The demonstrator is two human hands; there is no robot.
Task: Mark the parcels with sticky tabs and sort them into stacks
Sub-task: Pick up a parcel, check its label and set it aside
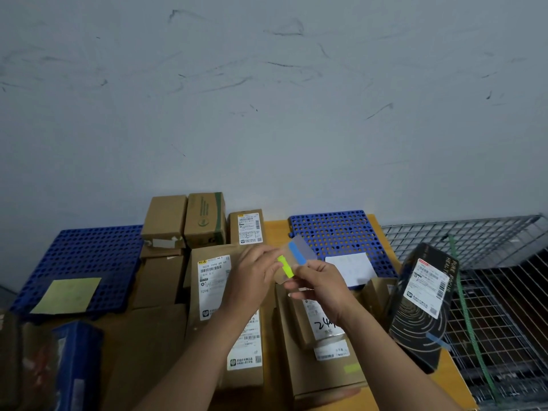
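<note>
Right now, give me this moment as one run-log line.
left hand pinches yellow-green tab | right hand holds tab sheet | brown parcels lie beneath

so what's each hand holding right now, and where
The right hand grips the clear tab sheet by its lower edge; the left hand pinches the upper end of the yellow-green tab on that sheet.

One wide-angle view from the person's head, looking forward and down across the desk (275, 229) from its near edge toward the scuffed wall (267, 114) behind its far edge. It sits close: the left hand (252, 277) and right hand (320, 286) meet mid-view.
</note>
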